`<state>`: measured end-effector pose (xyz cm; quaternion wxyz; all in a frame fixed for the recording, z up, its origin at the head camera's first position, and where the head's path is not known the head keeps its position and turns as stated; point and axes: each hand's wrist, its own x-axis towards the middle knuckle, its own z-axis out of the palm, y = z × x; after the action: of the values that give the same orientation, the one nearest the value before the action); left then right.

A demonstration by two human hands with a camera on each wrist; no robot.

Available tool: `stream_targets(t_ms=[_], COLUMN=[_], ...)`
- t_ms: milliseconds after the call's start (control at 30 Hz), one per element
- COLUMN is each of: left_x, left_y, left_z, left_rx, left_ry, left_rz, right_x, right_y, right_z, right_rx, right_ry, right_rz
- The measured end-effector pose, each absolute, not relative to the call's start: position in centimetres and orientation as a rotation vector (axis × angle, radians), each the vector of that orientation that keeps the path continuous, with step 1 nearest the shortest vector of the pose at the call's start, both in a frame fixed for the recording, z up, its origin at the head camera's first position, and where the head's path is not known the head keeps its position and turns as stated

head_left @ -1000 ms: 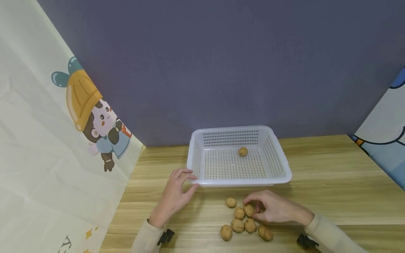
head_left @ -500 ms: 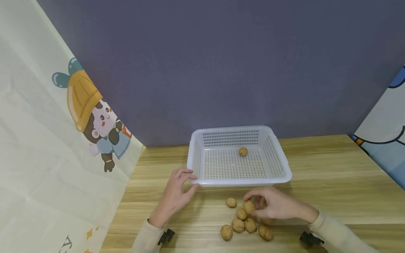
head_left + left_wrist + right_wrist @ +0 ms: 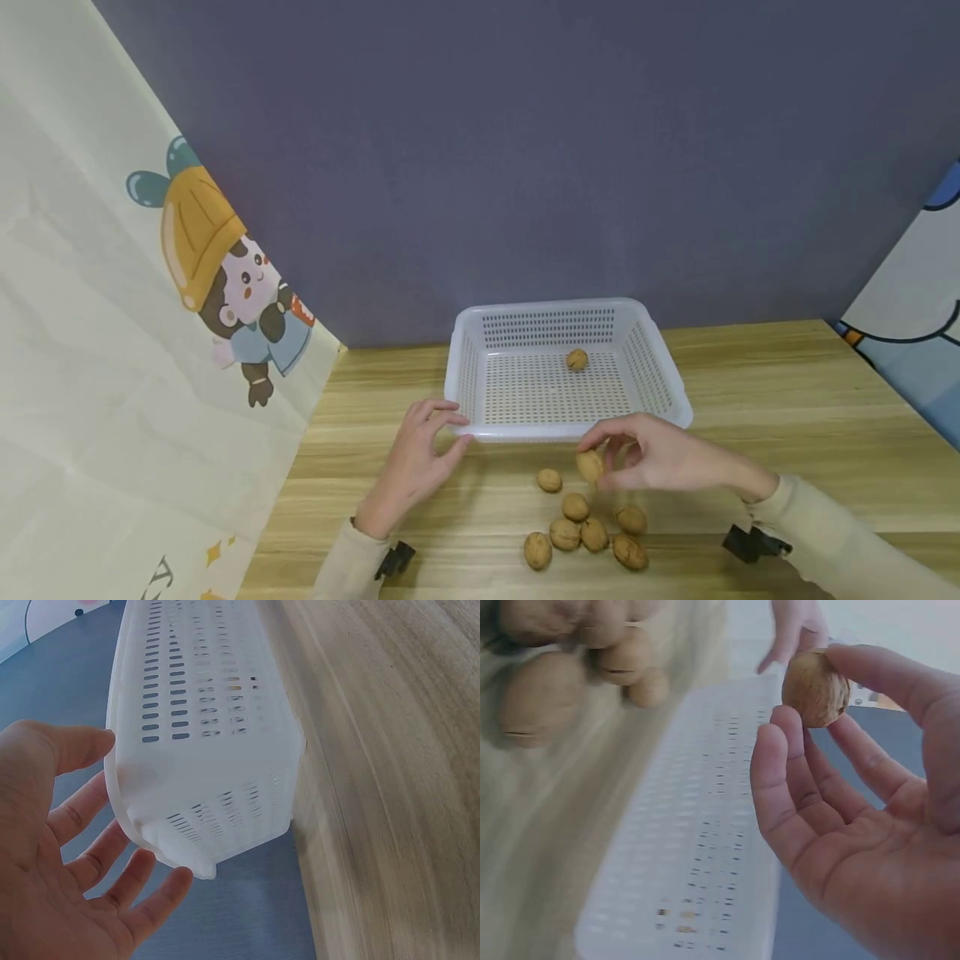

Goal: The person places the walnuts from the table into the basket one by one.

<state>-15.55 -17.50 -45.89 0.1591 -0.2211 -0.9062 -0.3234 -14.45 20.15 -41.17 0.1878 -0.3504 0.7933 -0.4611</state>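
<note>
A walnut is pinched between the thumb and fingers of my right hand, above the table in front of the basket's near rim. In the right wrist view this walnut sits at the fingertips. My left hand is at the near left corner of a white perforated plastic basket. Its spread, relaxed fingers and thumb touch the rim there, as the left wrist view shows with the left hand. One walnut lies inside the basket. Several loose walnuts lie on the table before it.
The wood-grain table runs back to a dark grey-blue panel. A pale sheet with a cartoon figure borders the left, and another printed sheet the right. A lone walnut lies left of my right hand.
My right hand has lifted a walnut from the group and moved up toward the basket. Another walnut now shows where the hand was. The left hand and basket have stayed in place.
</note>
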Motion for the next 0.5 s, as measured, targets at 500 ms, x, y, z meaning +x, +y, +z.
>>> stream_targets(t_ms=[500], left_x=[-15.6], left_y=[-17.5], left_z=[-46.0], left_rx=[-0.622], left_ry=[-2.595], left_rz=[-0.905], right_x=[-19.0], right_y=[19.2], right_z=[-36.6], right_rx=[-0.881], right_ry=[2.419], right_rz=[-1.276])
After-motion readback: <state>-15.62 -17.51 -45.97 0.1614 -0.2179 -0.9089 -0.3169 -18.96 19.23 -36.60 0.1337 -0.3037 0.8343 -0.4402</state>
